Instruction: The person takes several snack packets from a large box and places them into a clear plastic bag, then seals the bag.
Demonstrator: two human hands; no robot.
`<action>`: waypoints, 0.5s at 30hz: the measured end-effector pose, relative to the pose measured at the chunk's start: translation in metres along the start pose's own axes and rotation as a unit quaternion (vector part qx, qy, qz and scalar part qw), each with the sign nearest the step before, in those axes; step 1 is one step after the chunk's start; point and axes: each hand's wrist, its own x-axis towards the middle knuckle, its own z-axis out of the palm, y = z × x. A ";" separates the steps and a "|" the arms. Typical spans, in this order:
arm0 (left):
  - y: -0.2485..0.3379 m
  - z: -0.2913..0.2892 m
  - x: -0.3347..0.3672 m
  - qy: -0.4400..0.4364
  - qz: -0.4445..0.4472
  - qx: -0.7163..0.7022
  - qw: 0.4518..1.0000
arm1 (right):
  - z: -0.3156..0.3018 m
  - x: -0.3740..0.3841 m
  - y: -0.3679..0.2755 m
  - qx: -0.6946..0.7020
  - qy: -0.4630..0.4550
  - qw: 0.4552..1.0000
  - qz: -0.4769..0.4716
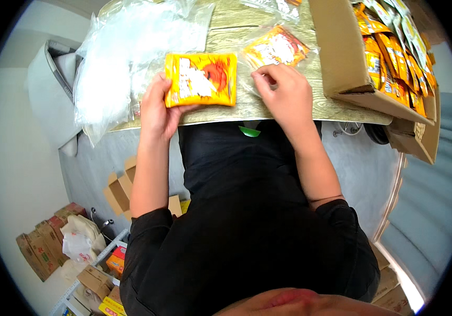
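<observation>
My left hand (pixel 157 108) grips a yellow-orange sachet (pixel 201 79) by its left side and from beneath, printed face up, above the near edge of the table. To the right, my right hand (pixel 288 92) is closed, its thumb and curled fingers at the near edge of a clear plastic bag (pixel 313 52). Whether the fingers pinch the film is hidden. Inside that bag lies a second orange sachet (pixel 274 46), flat on the table. Left of my held sachet, clear empty plastic bags (pixel 115 58) are spread in a loose, overlapping pile.
An open cardboard box (pixel 344 47) stands at the table's right, full of orange sachets (pixel 394 58). Another clear bag (pixel 270 6) lies at the far edge of the wood-patterned table (pixel 231 31). A grey chair (pixel 52 89) is at the left; cartons (pixel 42 245) sit on the floor.
</observation>
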 end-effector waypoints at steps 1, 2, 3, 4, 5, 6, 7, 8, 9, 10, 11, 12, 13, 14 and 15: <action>-0.005 -0.009 -0.007 -0.008 -0.019 -0.012 1.000 | 0.000 0.003 -0.002 0.003 -0.007 1.000 -0.003; -0.014 -0.021 -0.011 -0.027 -0.028 -0.021 0.999 | 0.000 0.004 -0.004 -0.010 -0.010 1.000 -0.012; -0.022 -0.021 -0.013 0.005 -0.026 -0.019 0.999 | 0.001 0.006 -0.008 -0.021 -0.012 0.999 -0.023; -0.027 -0.031 -0.013 -0.032 -0.039 -0.015 0.999 | 0.003 0.006 -0.010 -0.035 -0.008 0.999 -0.038; -0.030 -0.040 -0.012 -0.068 -0.053 -0.010 0.996 | 0.005 0.006 -0.013 -0.031 -0.013 0.999 -0.041; -0.028 -0.035 -0.011 -0.069 -0.055 -0.011 0.996 | 0.006 0.006 -0.012 -0.051 -0.001 0.997 -0.065; -0.025 -0.023 -0.011 -0.043 -0.045 -0.033 0.997 | 0.007 0.005 -0.012 -0.070 0.008 0.993 -0.091; -0.023 -0.012 -0.012 -0.018 -0.036 -0.055 0.998 | 0.009 0.004 -0.013 -0.072 0.006 0.993 -0.090; -0.024 -0.002 -0.012 -0.019 -0.038 -0.057 0.997 | 0.008 0.004 -0.014 -0.071 0.012 0.993 -0.095; -0.025 0.006 -0.013 -0.022 -0.034 -0.094 0.995 | 0.010 0.004 -0.017 -0.067 0.016 0.992 -0.102; -0.029 0.013 -0.014 -0.024 -0.030 -0.131 0.991 | 0.010 0.004 -0.018 -0.067 0.014 0.992 -0.103; -0.035 0.020 -0.016 -0.065 -0.035 -0.179 0.981 | 0.010 0.004 -0.020 -0.064 0.014 0.992 -0.106; -0.040 0.031 -0.017 -0.061 -0.047 -0.191 0.979 | 0.010 0.003 -0.021 -0.061 0.015 0.992 -0.108; -0.046 0.037 -0.017 -0.055 -0.039 -0.186 0.980 | 0.010 0.004 -0.022 -0.061 0.014 0.992 -0.108; -0.051 0.041 -0.016 -0.049 -0.032 -0.181 0.982 | 0.010 0.003 -0.024 -0.062 0.019 0.991 -0.114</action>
